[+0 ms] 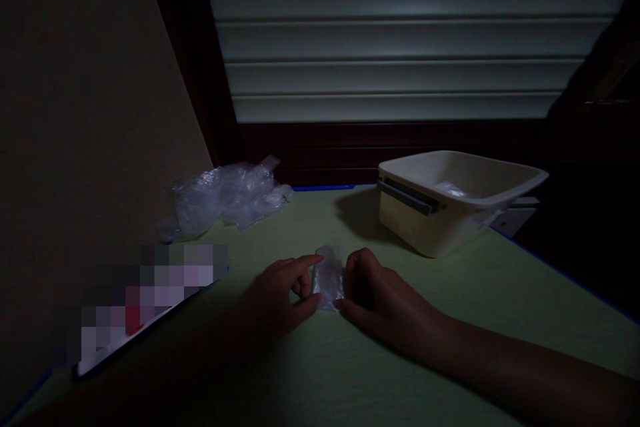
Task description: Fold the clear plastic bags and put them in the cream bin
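A small, flat, folded-looking clear plastic bag lies on the green tabletop between my two hands. My left hand is at its left side, index finger stretched to the upper left edge and thumb at the lower left, the two apart. On the other side, my right hand has its thumb at the bag's lower right corner. Its other fingers are curled near the right edge, a gap between them and the thumb. Dim light hides how firmly the fingertips press.
A heap of crumpled clear plastic bags lies at the back left. A cream plastic bin with a dark handle stands back right, something shiny inside. A grey device is partly hidden behind it. A blurred-out flat object lies left.
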`<state>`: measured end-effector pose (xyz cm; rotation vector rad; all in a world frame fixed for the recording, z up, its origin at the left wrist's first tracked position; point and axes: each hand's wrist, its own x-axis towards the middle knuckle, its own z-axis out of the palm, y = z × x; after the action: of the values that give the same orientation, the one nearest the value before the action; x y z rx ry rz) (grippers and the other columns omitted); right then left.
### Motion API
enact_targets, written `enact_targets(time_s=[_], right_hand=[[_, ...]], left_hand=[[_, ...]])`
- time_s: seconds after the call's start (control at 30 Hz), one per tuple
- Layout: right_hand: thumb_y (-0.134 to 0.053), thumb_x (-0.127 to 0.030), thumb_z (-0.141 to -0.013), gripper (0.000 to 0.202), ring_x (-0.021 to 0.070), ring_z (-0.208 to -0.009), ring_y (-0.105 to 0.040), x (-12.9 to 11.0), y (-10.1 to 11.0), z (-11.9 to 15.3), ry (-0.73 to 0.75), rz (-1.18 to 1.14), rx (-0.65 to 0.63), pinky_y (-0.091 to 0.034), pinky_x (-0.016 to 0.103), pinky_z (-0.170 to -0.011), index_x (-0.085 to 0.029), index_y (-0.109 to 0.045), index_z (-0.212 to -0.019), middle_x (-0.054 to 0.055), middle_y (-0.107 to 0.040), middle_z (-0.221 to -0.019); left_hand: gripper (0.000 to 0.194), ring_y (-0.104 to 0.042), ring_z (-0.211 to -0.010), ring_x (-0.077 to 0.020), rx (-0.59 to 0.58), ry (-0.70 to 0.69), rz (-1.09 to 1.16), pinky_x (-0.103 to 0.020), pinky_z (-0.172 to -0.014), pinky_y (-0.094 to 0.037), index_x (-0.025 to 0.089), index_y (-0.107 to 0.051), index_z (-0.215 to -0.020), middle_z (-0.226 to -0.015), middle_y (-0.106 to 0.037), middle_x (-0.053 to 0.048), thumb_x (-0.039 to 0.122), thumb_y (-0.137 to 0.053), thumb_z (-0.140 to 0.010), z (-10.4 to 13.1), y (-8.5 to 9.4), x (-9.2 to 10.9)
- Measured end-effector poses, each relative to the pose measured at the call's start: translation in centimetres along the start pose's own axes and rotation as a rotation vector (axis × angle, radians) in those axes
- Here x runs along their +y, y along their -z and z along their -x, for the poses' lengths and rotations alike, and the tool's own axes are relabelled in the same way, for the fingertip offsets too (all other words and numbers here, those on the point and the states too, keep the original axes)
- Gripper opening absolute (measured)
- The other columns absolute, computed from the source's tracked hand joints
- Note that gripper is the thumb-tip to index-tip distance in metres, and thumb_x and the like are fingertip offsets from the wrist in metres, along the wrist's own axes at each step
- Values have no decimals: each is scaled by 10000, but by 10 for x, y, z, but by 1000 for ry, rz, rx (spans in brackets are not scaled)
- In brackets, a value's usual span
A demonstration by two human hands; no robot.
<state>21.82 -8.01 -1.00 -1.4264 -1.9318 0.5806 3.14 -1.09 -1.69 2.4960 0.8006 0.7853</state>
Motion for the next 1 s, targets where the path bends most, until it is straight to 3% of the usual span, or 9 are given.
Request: enact_targets(time_s=[0.17, 0.3, 0.43, 0.57, 0.8, 0.9, 1.0], right_hand=[[-571, -165, -733, 225, 152, -670, -495, -3, 2, 1, 79, 92, 64, -404, 263, -568, -192, -394, -870, 22, -513, -795], [-536, -116, -746, 219, 218, -921, -479, -7, 5, 1, 236, 239, 45, -415, 364, -794, -160, -509, -958, 99, -517, -999], [-502, -120, -759, 241, 242, -929, -475, -10, 5, 1, 250, 386, -8, -385, 411, -827, -131, -555, -994, 110, -557, -979], [-480, -167, -796, 185, 233, -897, -502, -10, 6, 0, 221, 480, -64, -366, 422, -837, -124, -591, -937, 104, -578, -938], [-504, -164, -811, 184, 211, -890, -543, -8, 14, 2, 267, 458, -52, -390, 384, -840, -139, -597, -968, 90, -623, -955], [-513, -166, -842, 219, 203, -905, -565, -5, 17, 2, 362, 474, -30, -420, 355, -816, -146, -582, -1049, 99, -631, -1017], [-532, -130, -838, 238, 202, -907, -579, -3, 18, 1, 482, 556, -92, -434, 346, -796, -156, -583, -1070, 98, -640, -1026]], left_hand=[[376, -521, -716, -151, -12, -75, -84, -285, -678, -447, 153, -518, -1097, -810, -547, -14, 134, -585, -727, 0, 4, 2], [170, -540, -890, -181, -24, -234, -80, -313, -781, -458, 151, -592, -944, -963, -580, -68, 129, -557, -780, -1, 5, 5], [152, -569, -916, -191, -10, -394, -122, -339, -815, -470, 130, -633, -906, -945, -652, -85, 130, -499, -833, -2, 2, 0], [169, -578, -969, -193, -24, -354, -125, -354, -840, -482, 136, -652, -912, -1018, -656, -100, 157, -501, -839, -1, 0, -5], [189, -558, -1030, -201, -18, -263, -86, -387, -890, -460, 154, -631, -973, -1060, -650, -82, 161, -562, -797, 1, 3, -8], [226, -557, -1027, -196, -24, -226, -59, -365, -894, -459, 148, -615, -1008, -1062, -645, -83, 151, -570, -787, 2, 4, -8], [219, -565, -1008, -191, -32, -218, -62, -353, -892, -458, 147, -617, -998, -1048, -650, -79, 151, -566, -785, 2, 4, -7]])
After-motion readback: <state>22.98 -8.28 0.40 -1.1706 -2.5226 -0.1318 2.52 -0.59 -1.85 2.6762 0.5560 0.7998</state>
